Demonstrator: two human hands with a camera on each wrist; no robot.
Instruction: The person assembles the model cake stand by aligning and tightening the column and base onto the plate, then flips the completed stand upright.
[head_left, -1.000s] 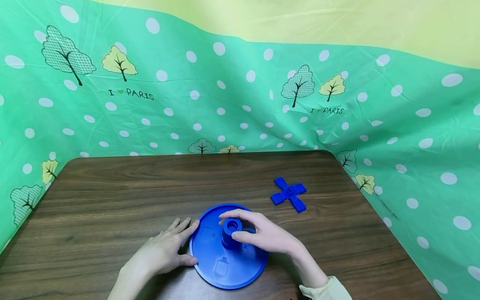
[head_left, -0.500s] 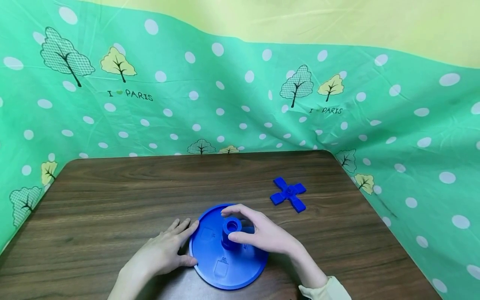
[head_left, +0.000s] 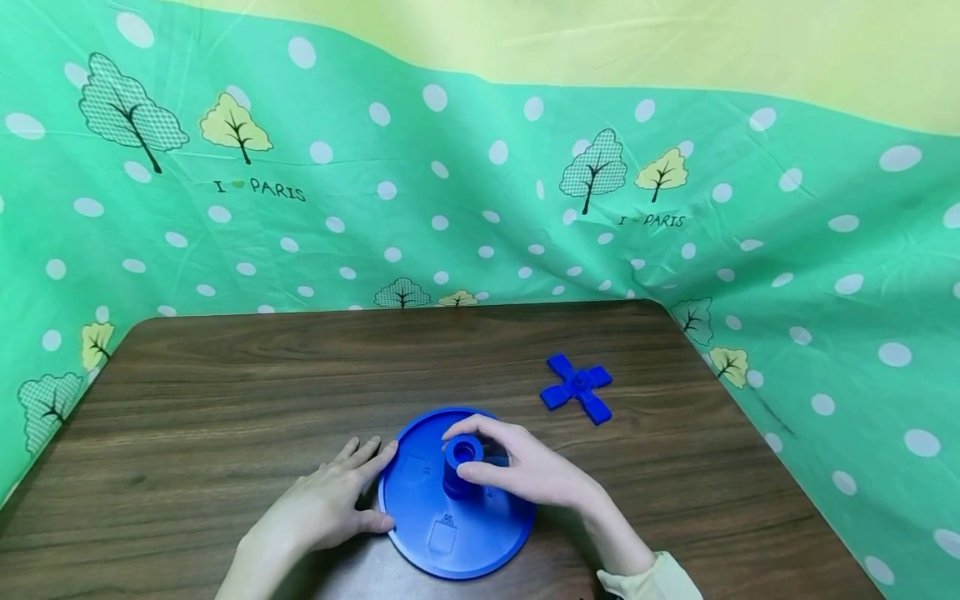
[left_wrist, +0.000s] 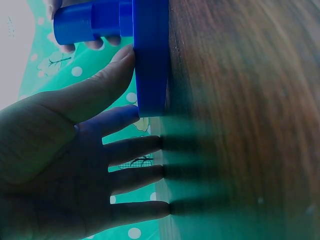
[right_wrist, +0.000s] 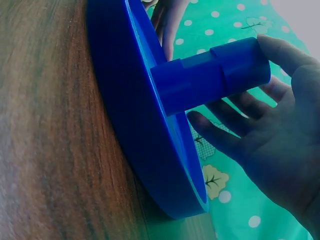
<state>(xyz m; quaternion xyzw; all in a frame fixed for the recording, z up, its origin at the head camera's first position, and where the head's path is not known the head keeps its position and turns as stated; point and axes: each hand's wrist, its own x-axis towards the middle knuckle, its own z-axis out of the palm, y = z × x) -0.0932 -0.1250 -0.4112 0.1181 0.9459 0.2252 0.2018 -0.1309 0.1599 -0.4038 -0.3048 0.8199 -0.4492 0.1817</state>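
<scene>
A round blue disc [head_left: 480, 546] with a raised rim lies flat on the table. From its middle rises a stepped, hollow blue post [right_wrist: 215, 75], upright, its open top visible in the head view. My right hand [head_left: 540, 467] grips the post near its top, thumb on the near side and index finger curled over the far side. Beneath the post in the right wrist view, the other fingers show. At the disc's left edge rests my left hand [head_left: 330, 500], fingers spread and straight. Its thumb and index finger touch the disc's side, and the other fingertips reach the table.
A flat blue four-armed cross piece [head_left: 577, 384] with a small central knob lies behind and to the right of the disc. The dark wood-grain table [head_left: 300, 375] runs back to a green dotted curtain [head_left: 465, 192], which also hangs along both sides.
My right index finger lifted slightly off the post half a second ago and has come back down against it. The left hand, disc and cross piece stay where they were.
</scene>
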